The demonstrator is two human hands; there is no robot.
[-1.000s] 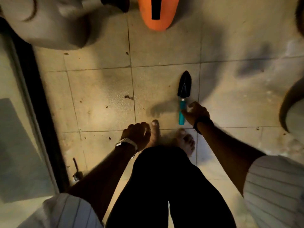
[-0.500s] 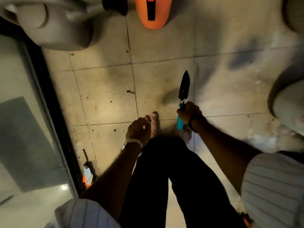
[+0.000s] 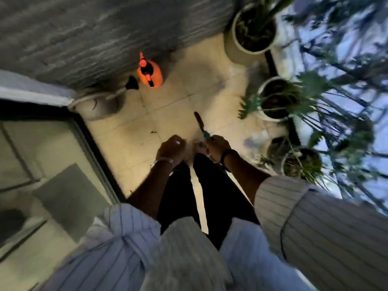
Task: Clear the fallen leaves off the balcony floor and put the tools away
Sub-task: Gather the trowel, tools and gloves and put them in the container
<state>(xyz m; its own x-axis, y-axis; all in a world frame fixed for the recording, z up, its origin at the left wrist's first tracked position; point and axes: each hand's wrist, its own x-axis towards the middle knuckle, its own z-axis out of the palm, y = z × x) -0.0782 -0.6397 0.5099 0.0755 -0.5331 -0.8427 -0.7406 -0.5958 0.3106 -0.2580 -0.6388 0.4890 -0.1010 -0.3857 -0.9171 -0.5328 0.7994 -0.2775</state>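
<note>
My right hand (image 3: 216, 149) grips the teal handle of a small black garden trowel (image 3: 199, 122), its blade pointing away from me above the tiled balcony floor (image 3: 168, 110). Beside it my left hand (image 3: 171, 149), with a watch on the wrist, is curled into a loose fist and shows nothing in it. A small dark leaf scrap (image 3: 153, 131) lies on the tiles just ahead of that hand. The picture is blurred by motion.
An orange pressure sprayer (image 3: 150, 74) and a pale watering can (image 3: 98, 107) stand by the grey wall. Potted plants (image 3: 252, 32) (image 3: 277, 99) (image 3: 302, 162) line the right edge. A sliding door frame (image 3: 94, 152) runs along the left, with a grey mat (image 3: 69, 198) inside.
My right hand closed on the trowel handle and lifted it off the floor. The view pulled up and back, so the wall, sprayer and plants now show.
</note>
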